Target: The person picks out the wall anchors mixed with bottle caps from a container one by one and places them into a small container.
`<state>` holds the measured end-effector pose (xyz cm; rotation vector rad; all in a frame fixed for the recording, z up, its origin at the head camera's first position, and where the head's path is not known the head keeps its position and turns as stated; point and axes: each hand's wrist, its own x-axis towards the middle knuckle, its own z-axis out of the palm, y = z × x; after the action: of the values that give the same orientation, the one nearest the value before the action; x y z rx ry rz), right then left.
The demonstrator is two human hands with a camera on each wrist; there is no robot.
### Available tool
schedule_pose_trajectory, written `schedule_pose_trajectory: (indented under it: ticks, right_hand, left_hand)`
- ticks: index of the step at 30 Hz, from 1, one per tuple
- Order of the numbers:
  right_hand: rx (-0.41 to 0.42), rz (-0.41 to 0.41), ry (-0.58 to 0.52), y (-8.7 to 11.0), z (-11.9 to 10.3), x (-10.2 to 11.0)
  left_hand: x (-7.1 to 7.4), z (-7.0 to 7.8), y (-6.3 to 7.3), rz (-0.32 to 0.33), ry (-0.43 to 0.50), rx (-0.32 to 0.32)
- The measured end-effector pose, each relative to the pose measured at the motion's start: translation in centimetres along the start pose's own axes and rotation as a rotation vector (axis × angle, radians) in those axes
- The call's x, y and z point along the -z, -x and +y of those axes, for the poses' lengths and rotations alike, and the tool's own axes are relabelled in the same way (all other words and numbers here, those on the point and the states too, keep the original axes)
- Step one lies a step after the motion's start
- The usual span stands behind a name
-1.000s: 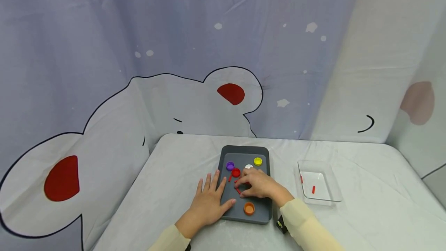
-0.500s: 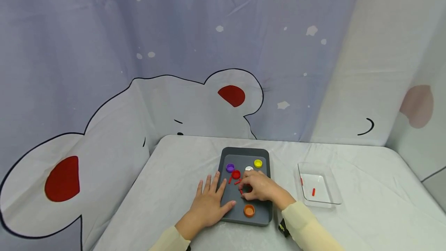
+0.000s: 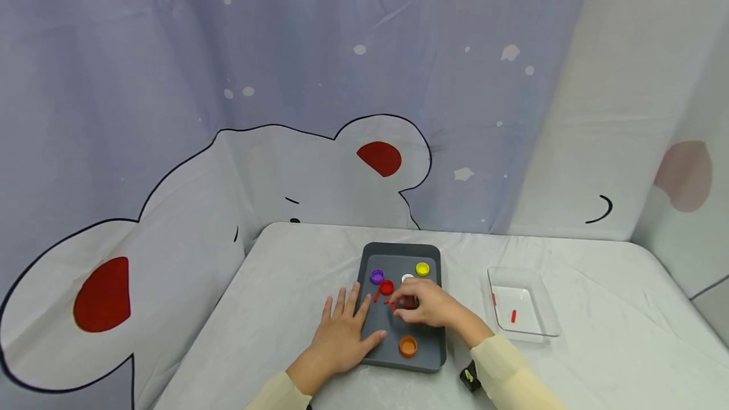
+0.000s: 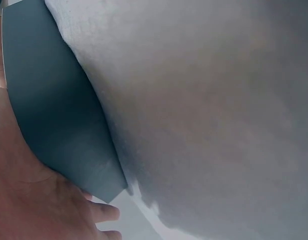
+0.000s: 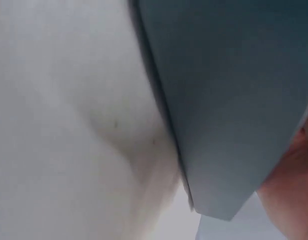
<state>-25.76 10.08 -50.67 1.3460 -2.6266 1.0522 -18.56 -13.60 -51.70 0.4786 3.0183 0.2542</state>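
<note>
A dark grey tray (image 3: 381,350) lies on the table, holding small round cups and short red sticks. My left hand (image 3: 337,340) rests on its left rim, fingers straight and spread. Over the middle of the tray, my right hand (image 3: 428,304) is curled, thumb and fingertips at a red stick (image 3: 393,306) that they seem to pinch. Another red stick (image 3: 376,296) lies below the red cup (image 3: 386,287). The right hand partly hides the white cup (image 3: 407,278) and whatever lies beneath the palm. The wrist views show mostly sleeve, strap and part of each hand.
Purple (image 3: 377,276) and yellow cups (image 3: 422,269) stand toward the tray's far end, an orange cup (image 3: 407,346) near its front. Right of the tray is a clear plastic box (image 3: 526,334) with red sticks (image 3: 514,316) inside. A patterned curtain hangs behind the table.
The right hand has shifted slightly rightward over the tray, and the red stick at its fingertips has moved and turned a little. My left hand stays on the rim.
</note>
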Motion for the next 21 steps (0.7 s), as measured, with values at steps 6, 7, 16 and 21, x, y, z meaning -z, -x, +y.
schedule_pose_trajectory:
  ticks: [6,7,16,21]
  right_hand:
    - [-0.016,0.060,-0.078,1.5,-0.3,1.0]
    - [-0.022,0.070,-0.090,1.8,-0.3,1.2]
    - [-0.064,0.157,-0.100,4.2,-0.5,3.5]
    - [-0.058,0.209,-0.069,5.3,-0.4,4.7]
  left_hand:
    - [0.0,0.1,0.1,0.002,0.010,0.002]
    - [0.0,0.1,0.0,0.004,0.012,0.003]
    - [-0.4,0.0,0.0,0.024,0.018,-0.002]
    - [-0.1,0.1,0.2,0.027,0.040,-0.012]
